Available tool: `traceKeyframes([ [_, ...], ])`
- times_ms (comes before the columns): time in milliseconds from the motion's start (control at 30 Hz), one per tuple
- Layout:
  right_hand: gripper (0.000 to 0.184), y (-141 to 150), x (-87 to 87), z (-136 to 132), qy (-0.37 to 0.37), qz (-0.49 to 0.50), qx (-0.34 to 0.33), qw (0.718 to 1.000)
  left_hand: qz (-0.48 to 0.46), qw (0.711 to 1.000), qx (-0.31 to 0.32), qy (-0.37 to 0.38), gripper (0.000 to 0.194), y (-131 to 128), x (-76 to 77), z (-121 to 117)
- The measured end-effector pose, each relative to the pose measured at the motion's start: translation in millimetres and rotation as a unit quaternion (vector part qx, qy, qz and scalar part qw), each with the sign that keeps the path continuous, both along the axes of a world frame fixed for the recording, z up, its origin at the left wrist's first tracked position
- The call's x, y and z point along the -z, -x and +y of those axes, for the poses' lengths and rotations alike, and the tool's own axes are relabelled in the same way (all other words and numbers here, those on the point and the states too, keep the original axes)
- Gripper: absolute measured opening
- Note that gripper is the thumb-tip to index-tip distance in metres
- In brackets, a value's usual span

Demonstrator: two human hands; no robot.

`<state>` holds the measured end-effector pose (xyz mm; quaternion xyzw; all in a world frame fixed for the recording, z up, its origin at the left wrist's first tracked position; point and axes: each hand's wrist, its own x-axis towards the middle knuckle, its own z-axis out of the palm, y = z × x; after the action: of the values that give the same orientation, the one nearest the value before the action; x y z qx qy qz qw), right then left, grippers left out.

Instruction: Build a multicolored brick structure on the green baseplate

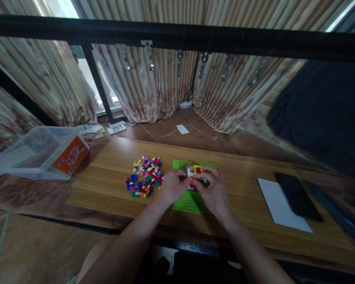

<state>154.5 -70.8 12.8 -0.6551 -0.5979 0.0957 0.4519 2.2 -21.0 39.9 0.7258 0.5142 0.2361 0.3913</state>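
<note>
A green studded baseplate point(183, 206) lies on the wooden board in front of me. On it stands a low build of toy bricks point(198, 169) in red, yellow, white and pink, partly covered by my fingers. My left hand point(174, 186) is at the build's left side, its fingers curled in and its thumb towards the bricks. From the right, my right hand point(214, 189) reaches over the build with thumb and fingers bent together. The fingertips of both hands nearly meet over the bricks; whatever is pinched there is too small to make out. Left of the plate lies a pile of loose toy bricks point(149, 169).
The wooden board point(103, 181) carries a white sheet point(279, 205) and a dark flat tablet-like object point(298, 196) at right. A clear plastic bin point(41, 157) with an orange label stands at left. A black metal bar point(171, 35) with hanging hooks crosses above, before striped curtains point(130, 86).
</note>
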Motion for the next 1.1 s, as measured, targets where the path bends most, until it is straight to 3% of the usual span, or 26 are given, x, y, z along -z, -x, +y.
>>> traceKeyframes([
  [500, 0.012, -6, 2.8, 2, 0.017, 0.04, 0.009, 0.999, -0.034, 0.997, -0.051, 0.053, 0.016, -7, 2.4, -1],
  [1100, 0.007, -2, 5.4, 5, 0.009, 0.055, 0.028, 0.998, -0.05, 0.994, -0.079, 0.056, 0.015, -11, 11.8, -1],
])
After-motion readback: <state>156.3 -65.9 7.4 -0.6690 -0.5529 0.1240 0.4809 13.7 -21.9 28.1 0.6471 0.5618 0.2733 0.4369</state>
